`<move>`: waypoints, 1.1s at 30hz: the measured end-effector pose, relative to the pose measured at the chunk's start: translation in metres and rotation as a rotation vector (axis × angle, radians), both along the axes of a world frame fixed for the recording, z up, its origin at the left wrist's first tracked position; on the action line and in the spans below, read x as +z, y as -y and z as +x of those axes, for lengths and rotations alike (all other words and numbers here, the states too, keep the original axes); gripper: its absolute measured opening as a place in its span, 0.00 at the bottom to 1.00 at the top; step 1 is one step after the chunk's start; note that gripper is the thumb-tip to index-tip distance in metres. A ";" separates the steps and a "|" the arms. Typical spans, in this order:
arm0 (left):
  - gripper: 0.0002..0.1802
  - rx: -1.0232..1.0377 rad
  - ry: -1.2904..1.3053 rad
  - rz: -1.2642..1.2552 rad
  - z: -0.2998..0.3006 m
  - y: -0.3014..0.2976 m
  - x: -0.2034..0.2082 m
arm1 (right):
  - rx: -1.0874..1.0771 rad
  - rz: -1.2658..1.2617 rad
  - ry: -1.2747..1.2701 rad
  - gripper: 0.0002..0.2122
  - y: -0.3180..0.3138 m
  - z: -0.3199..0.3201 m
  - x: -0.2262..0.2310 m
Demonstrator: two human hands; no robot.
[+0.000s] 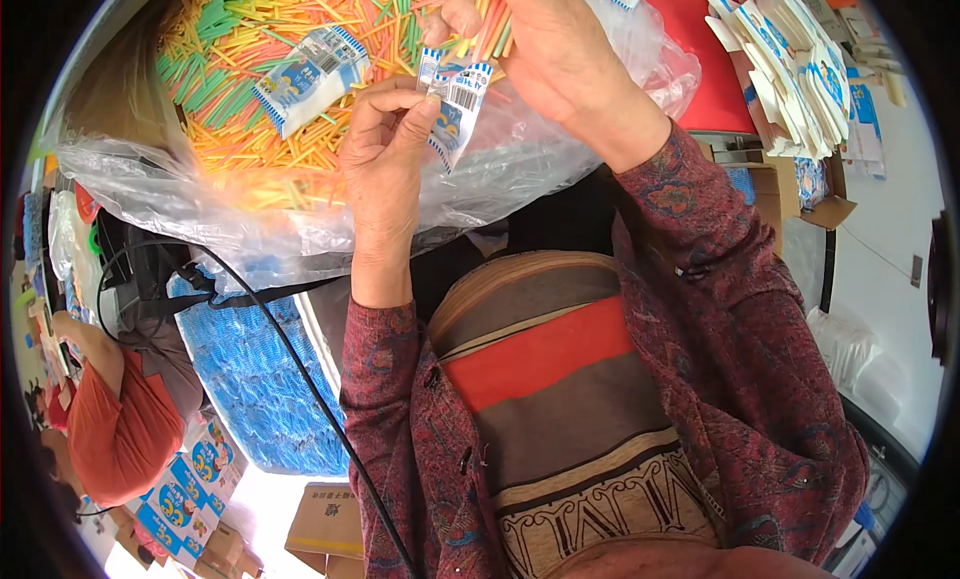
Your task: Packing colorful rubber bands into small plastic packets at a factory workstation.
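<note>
My left hand [388, 144] pinches a small blue-and-white plastic packet [459, 114] by its upper edge, in front of the large pile. Just above the packet, my right hand [560, 49] is closed round a small bunch of thin colored sticks [492, 21], yellow, pink and green. The sticks' lower ends point down toward the packet's top; whether any are inside it I cannot tell. Behind both hands spreads a heap of loose sticks [240, 79] in orange, yellow, green and pink, lying on clear plastic sheeting [140, 174]. Another blue-and-white packet [312, 77] rests on the heap.
At the upper right, a stack of flat white-and-blue packets [790, 64] stands by a red surface [695, 54]. A box filled with blue packets [255, 379] is at my lower left, with a black cable [285, 344] running past it. A person in an orange sleeve [125, 429] works farther left.
</note>
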State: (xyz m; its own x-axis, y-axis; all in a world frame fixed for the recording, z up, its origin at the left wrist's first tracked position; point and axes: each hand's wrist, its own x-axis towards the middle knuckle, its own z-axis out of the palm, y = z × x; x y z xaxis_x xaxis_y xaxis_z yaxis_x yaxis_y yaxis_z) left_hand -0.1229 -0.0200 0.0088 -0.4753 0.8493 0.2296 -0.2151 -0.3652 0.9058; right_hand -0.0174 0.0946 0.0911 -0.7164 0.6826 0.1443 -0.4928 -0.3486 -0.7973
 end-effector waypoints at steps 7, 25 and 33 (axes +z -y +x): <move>0.04 0.005 -0.132 0.018 -0.001 0.001 -0.002 | -0.056 0.203 0.274 0.17 0.010 0.001 0.011; 0.06 0.045 0.016 0.018 0.005 -0.006 -0.006 | -0.109 0.276 0.219 0.16 0.021 0.001 -0.021; 0.06 0.035 0.079 0.006 0.006 -0.007 -0.007 | -0.149 0.329 0.104 0.16 0.019 0.008 -0.028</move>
State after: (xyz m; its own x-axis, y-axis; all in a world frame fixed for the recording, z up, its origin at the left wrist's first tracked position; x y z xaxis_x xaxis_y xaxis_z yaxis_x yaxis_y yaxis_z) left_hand -0.1173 -0.0129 0.0022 -0.5217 0.8305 0.1950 -0.2729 -0.3790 0.8842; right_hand -0.0094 0.0752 0.0628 -0.6349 0.7100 0.3045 -0.4291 0.0037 -0.9033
